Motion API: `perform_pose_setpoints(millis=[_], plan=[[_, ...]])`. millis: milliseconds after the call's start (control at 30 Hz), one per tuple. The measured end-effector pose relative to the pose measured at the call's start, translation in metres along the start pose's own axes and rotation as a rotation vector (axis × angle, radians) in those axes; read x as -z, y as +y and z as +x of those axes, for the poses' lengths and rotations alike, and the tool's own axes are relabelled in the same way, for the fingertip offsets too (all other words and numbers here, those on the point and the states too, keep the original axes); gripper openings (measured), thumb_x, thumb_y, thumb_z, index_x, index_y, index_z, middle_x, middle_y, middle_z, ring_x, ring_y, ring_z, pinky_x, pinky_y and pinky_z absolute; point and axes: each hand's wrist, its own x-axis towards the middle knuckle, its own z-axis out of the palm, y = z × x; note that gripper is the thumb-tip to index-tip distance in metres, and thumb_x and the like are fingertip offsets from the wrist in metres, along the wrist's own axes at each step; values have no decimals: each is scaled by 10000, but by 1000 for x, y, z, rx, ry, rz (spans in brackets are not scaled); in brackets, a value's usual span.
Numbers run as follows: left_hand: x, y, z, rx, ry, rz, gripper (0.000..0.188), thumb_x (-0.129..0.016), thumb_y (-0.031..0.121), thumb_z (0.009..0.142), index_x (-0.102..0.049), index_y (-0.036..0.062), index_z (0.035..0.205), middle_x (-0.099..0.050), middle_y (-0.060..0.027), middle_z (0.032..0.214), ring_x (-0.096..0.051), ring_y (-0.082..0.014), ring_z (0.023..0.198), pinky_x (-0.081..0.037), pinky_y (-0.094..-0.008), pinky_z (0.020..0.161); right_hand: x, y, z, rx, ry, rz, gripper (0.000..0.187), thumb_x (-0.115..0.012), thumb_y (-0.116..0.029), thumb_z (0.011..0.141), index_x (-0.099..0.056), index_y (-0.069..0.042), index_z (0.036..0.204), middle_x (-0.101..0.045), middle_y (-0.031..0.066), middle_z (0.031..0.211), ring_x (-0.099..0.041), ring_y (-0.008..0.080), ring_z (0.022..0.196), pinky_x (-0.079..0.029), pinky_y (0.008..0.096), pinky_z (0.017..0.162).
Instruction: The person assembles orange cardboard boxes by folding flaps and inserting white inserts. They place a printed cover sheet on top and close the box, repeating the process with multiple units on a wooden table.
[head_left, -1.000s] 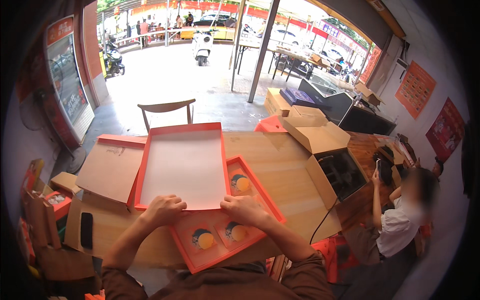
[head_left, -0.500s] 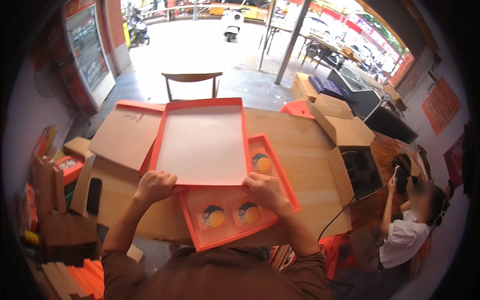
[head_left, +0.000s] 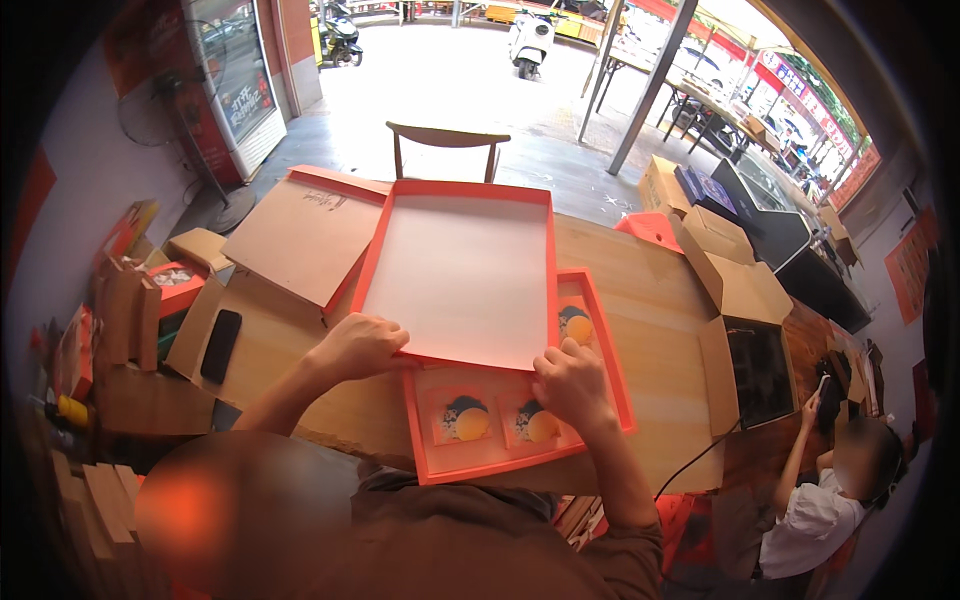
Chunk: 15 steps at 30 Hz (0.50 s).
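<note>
A shallow orange-red box lid or tray [head_left: 460, 270] with a pale inside is held in front of me, its hollow side up. Closed around its near left corner is my left hand [head_left: 365, 345]. My right hand [head_left: 575, 385] grips the near right corner, fingers curled over the rim. Partly hidden beneath it, a second orange-red box [head_left: 500, 466] lies askew on the table. Inside that box are square packets, among them one packet [head_left: 466, 418] with a round yellow shape and a dark pattern.
Left of the lid lies a brownish panel with an orange edge [head_left: 305, 235], near a black phone [head_left: 221, 346]. An open cardboard carton [head_left: 755, 290] stands at the right. Beyond the table is a wooden chair [head_left: 448, 135]. A seated person [head_left: 815, 520] at right holds a phone.
The view has swung left, so the scene sits farther right in the picture. Both hands keep their grip on the lid, which has hardly moved over the lower box.
</note>
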Motion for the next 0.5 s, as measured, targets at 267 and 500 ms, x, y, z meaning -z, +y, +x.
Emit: perform_pose_setpoints(millis=[267,500], plan=[[-8,-3,-4,-85,-36,73,256,-739,316,960,-638,105,857,-684,-69,816,-730,-284,833,-576,-448,687,-14,-5,23,104,-62,200,139,-736,-150,902,-623,-91,846,-620,55,795,-674,270,772,-557,423,657],[6,28,8,-53,4,-72,181,-728,204,919,-630,52,922,-694,-135,946,-696,-324,975,-573,-443,807,-3,-14,26,134,-40,193,137,-732,-115,855,-601,-97,821,-605,53,801,-667,260,756,-554,400,609]])
